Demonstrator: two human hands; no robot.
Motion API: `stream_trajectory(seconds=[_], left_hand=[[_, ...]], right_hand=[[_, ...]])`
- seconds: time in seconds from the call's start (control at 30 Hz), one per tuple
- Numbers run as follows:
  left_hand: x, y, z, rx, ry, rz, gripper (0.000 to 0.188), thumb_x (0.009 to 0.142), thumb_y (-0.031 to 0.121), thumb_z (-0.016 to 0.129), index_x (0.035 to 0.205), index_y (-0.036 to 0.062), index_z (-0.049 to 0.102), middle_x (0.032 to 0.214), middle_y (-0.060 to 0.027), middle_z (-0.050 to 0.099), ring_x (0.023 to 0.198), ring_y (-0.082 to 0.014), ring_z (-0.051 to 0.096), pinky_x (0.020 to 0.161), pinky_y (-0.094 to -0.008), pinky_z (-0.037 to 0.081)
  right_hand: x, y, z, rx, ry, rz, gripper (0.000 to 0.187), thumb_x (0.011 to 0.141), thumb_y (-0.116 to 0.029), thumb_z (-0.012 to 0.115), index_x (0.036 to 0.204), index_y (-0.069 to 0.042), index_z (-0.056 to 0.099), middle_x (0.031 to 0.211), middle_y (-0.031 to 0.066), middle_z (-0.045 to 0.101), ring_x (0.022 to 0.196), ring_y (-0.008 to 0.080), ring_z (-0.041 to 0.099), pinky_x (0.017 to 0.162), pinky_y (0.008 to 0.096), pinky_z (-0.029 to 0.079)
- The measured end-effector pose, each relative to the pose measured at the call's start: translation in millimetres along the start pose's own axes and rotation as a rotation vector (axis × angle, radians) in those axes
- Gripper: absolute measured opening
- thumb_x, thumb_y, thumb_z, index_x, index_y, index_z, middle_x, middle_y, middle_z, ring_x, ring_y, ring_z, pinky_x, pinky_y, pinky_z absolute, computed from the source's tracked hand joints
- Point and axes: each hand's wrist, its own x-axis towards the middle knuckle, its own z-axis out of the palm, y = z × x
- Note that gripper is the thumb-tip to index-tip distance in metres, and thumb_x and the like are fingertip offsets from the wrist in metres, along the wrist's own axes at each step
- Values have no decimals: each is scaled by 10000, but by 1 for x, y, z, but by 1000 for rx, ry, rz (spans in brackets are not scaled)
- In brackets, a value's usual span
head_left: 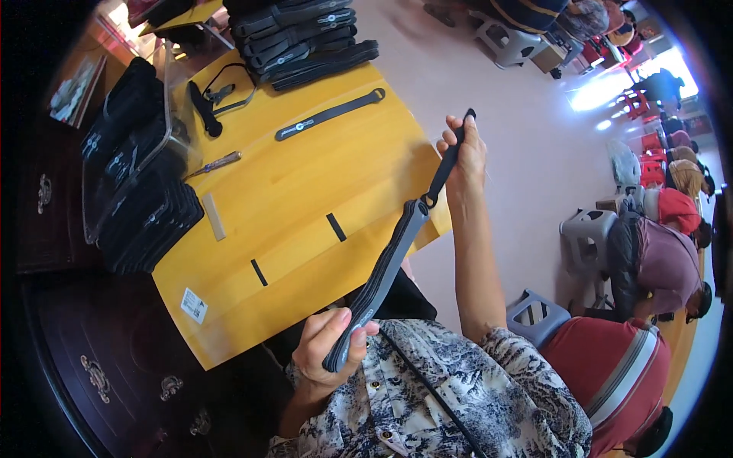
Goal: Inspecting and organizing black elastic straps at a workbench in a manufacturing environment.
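My left hand (324, 345) is closed round the lower end of a bundle of black straps (388, 267), which slants up to the right in front of my body. At the bundle's upper end, the ring of a narrower black strap (443, 174) touches it; whether it is looped through cannot be told. That strap's far end is pinched in my right hand (472, 156), raised past the table's right edge. A single flat strap with a ring end (330, 115) lies on the yellow table (290, 183).
Stacks of black straps (301, 38) stand at the back, and more fill a clear bin (169, 114) at the left. A screwdriver-like tool (219, 162), a small pale bar (214, 217) and a white label (194, 305) lie on the table. People sit at the right near grey stools (592, 238).
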Motion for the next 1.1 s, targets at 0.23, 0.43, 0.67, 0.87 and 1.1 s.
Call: stream_trajectory(seconds=[0.23,0.43,0.67,0.87,1.1], left_hand=[[13,18,-39,-14,488,-169,356,944,308,501,1090,-9,429,749,-149,529,405,-179,493,444,-238,433],[16,17,-34,-383,484,-619,259,905,155,497,1074,-35,448,735,-172,595,471,-197,560,447,-289,499],[20,19,-30,-440,463,-703,219,921,142,485,1058,-27,453,722,-151,588,525,-194,584,452,-296,503],[13,15,-33,-458,457,-749,216,927,131,482,1073,-27,464,758,-142,586,536,-196,586,460,-293,504],[10,13,-29,-491,403,-760,200,934,111,479,1070,-35,475,766,-142,588,567,-196,599,475,-294,510]], right_hand=[[70,-34,-47,-170,220,-417,376,1001,-349,419,901,-9,545,783,54,483,617,132,467,549,278,451],[22,-23,13,-1048,-274,-1089,222,911,-173,557,1098,-97,649,992,94,555,835,216,531,736,324,466],[-19,54,55,-1237,-945,-983,233,860,-208,602,1085,-161,639,989,69,545,933,263,510,828,383,428],[-13,67,64,-1253,-1098,-1013,276,895,-289,566,1133,-150,587,1028,69,527,972,254,484,865,384,401],[-17,45,53,-1410,-925,-1029,401,942,-372,475,1283,-165,514,1381,91,422,1314,276,330,1086,442,229]])
